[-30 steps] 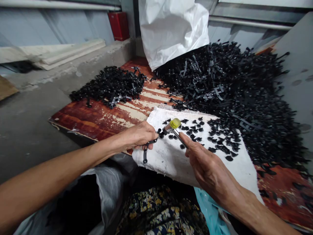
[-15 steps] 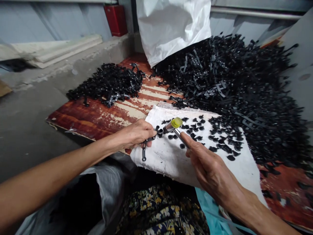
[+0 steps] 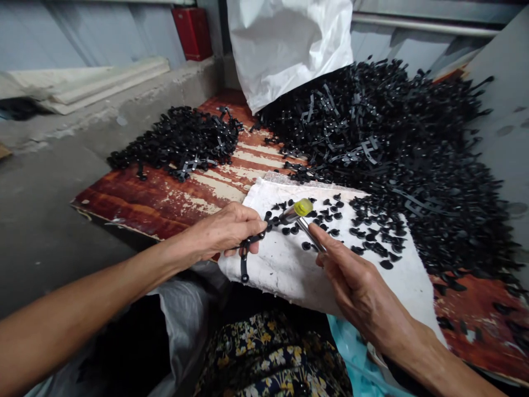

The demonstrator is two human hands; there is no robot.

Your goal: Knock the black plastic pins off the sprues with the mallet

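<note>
My left hand (image 3: 231, 229) is closed on a black jointed linkage (image 3: 244, 263) at the left edge of a white cloth (image 3: 285, 270). One arm of the linkage hangs down below my fingers. My right hand (image 3: 351, 264) grips the metal handle of a small hammer (image 3: 306, 227) with a yellow-green face. The hammer's head lies just right of my left fingertips, close to the linkage's end; whether they touch I cannot tell. Several small black round-based pegs (image 3: 374, 234) are scattered on the cloth, to the right of and beyond the hammer.
A large heap of black linkages (image 3: 372, 121) covers the right of the worn red board (image 3: 136, 207). A smaller heap (image 3: 177, 138) sits at its left. A white bag (image 3: 289, 49) hangs behind. Near my lap stands an open bag (image 3: 182, 314) with a dark interior.
The hammer's head has shifted slightly right and tilted a little. The linkage in my left hand hangs slightly lower. The whole view has drifted a little.
</note>
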